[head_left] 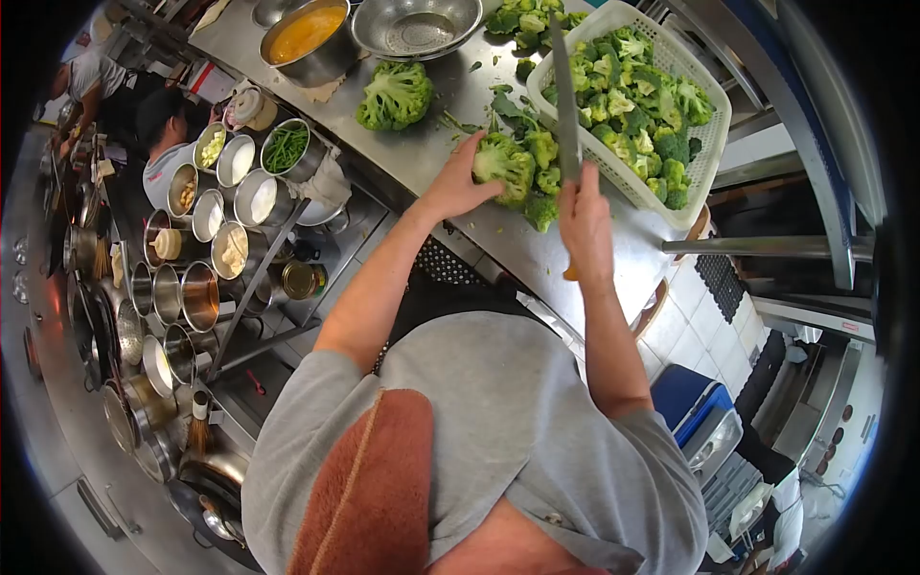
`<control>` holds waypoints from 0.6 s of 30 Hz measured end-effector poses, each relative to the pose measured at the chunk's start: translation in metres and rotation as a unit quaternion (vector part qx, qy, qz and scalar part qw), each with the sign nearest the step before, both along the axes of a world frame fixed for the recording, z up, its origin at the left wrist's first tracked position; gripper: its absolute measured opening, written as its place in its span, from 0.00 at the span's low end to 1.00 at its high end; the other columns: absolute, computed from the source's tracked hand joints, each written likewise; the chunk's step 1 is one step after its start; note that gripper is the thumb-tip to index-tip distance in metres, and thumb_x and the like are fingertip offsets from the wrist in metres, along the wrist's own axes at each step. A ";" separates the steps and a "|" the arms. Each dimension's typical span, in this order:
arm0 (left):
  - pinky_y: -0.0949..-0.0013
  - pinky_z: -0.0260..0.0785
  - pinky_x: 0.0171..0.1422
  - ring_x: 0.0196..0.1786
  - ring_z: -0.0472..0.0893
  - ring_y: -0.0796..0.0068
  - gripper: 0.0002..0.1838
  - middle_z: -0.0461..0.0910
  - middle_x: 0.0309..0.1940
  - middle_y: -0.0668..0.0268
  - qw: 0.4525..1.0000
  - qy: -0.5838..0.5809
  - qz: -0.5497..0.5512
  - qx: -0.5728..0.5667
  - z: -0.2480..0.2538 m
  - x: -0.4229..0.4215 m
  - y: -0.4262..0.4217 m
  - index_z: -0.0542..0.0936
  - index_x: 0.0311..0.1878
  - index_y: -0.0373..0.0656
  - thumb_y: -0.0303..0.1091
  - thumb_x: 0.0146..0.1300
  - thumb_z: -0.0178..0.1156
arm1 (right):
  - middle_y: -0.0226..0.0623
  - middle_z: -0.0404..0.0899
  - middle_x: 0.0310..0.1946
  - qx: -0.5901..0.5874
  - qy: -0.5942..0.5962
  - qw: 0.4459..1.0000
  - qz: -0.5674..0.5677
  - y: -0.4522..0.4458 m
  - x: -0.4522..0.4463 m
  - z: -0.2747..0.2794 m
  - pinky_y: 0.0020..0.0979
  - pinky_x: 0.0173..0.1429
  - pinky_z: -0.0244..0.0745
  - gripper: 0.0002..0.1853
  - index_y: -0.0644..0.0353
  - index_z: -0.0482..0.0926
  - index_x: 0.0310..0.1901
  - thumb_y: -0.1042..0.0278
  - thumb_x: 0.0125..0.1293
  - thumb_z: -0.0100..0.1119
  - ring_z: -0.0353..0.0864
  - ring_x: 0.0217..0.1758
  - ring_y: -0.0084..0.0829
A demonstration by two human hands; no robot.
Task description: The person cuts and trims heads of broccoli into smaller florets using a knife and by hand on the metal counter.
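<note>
My left hand [467, 182] is closed around the left side of a broccoli head [503, 166] on the steel counter. In my right hand [586, 222] is a large kitchen knife [565, 101], its long blade pointing away from me and standing over the near-left rim of a white plastic basket [706, 213]. Cut broccoli florets [632, 105] fill much of that basket. Loose florets [541, 179] lie between the held head and the knife. A whole broccoli head [395, 96] rests farther left on the counter, apart from both hands.
At the back stand a pot of orange liquid [307, 36] and a steel colander [418, 24]. More broccoli [525, 21] lies behind the basket. To the left, a rack holds several steel containers [259, 196] of ingredients. A person [168, 144] is beyond it. A blue cooler [685, 402] sits at right.
</note>
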State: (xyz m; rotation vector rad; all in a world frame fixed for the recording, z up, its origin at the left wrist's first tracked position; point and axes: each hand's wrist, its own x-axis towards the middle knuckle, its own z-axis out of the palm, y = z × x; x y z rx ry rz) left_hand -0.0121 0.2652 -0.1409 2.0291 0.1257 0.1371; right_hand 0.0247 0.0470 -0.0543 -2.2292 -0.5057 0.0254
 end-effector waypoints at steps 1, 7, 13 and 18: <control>0.61 0.57 0.79 0.74 0.65 0.51 0.52 0.64 0.70 0.44 1.000 0.001 -0.002 0.001 0.001 0.002 0.000 0.56 0.77 0.37 0.38 0.52 0.72 | 0.63 0.79 0.27 0.032 0.028 0.999 0.012 0.002 -0.008 -0.007 0.57 0.35 0.71 0.14 0.63 0.65 0.58 0.74 0.73 0.49 0.80 0.32 0.65; 0.60 0.55 0.79 0.75 0.64 0.53 0.50 0.61 0.73 0.46 0.989 0.045 -0.048 -0.134 0.036 0.007 0.014 0.57 0.78 0.42 0.42 0.55 0.72 | 0.51 0.81 0.26 0.071 0.111 0.991 0.009 -0.002 -0.026 -0.033 0.45 0.36 0.76 0.10 0.64 0.66 0.53 0.73 0.74 0.48 0.84 0.30 0.52; 0.53 0.56 0.79 0.78 0.57 0.47 0.49 0.59 0.74 0.45 0.991 -0.053 -0.054 0.108 0.018 0.002 0.017 0.61 0.77 0.47 0.43 0.51 0.73 | 0.52 0.81 0.26 0.073 0.143 0.987 -0.003 -0.008 -0.034 -0.034 0.46 0.35 0.76 0.09 0.63 0.65 0.53 0.73 0.75 0.48 0.84 0.30 0.54; 0.56 0.60 0.77 0.73 0.65 0.46 0.39 0.68 0.68 0.43 0.990 0.011 0.094 0.102 0.020 -0.006 0.014 0.75 0.64 0.40 0.45 0.48 0.73 | 0.59 0.79 0.28 0.065 0.097 0.992 0.035 -0.008 -0.038 -0.043 0.53 0.33 0.71 0.09 0.62 0.66 0.52 0.73 0.74 0.50 0.80 0.32 0.63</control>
